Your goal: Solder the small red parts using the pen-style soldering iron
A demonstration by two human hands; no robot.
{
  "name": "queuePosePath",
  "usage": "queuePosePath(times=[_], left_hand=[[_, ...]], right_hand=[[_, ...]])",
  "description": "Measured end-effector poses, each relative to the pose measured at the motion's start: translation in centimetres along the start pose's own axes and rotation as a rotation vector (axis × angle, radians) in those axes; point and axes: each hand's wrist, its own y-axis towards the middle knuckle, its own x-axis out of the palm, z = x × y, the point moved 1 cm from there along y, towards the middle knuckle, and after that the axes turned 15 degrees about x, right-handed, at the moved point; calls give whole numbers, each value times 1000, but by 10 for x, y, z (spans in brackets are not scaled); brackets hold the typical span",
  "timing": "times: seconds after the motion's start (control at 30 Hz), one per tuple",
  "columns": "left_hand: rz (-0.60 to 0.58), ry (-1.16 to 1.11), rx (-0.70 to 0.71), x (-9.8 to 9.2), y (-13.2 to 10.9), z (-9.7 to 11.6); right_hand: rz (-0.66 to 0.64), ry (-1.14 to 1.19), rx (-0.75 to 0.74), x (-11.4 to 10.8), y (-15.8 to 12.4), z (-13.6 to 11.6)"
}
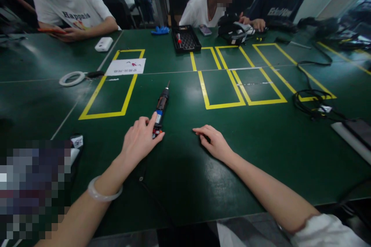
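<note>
A slim electric screwdriver (161, 104) lies on the green table, its thin bit pointing away from me. My left hand (141, 135) is at the tool's near end, with the index finger against its left side and the thumb across its base. Red and orange parts show between that finger and thumb. To the right, apart from the tool, my right hand (213, 141) rests low over the bare tabletop. Its index finger is stretched out, the other fingers are loosely bent, and nothing is in it.
Yellow tape outlines (225, 106) mark the table. A white card (126, 67), a tape roll (72, 78) and a white box (103, 44) lie left. A black tray (186, 39) stands at the back, a coiled cable (311, 102) right. Several people sit opposite.
</note>
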Motion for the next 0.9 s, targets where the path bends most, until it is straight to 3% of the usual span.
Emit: queuePosePath(times=[0.27, 0.4, 0.5, 0.67, 0.8, 0.9], left_hand=[[-113, -10, -219, 20, -20, -113], [-145, 0, -361, 23, -25, -146], [-150, 59, -394, 18, -30, -148], [4, 223, -394, 12, -39, -121], [34, 218, -378, 11, -42, -113], [143, 171, -443, 6, -38, -110]], right_hand=[[-17, -22, -3, 0, 1, 1], [-19, -35, -4, 0, 1, 0], [-24, -40, -4, -1, 0, -1], [-29, -43, -11, -1, 1, -1], [-32, -44, -10, -2, 1, 0], [-34, -43, -7, -1, 1, 0]])
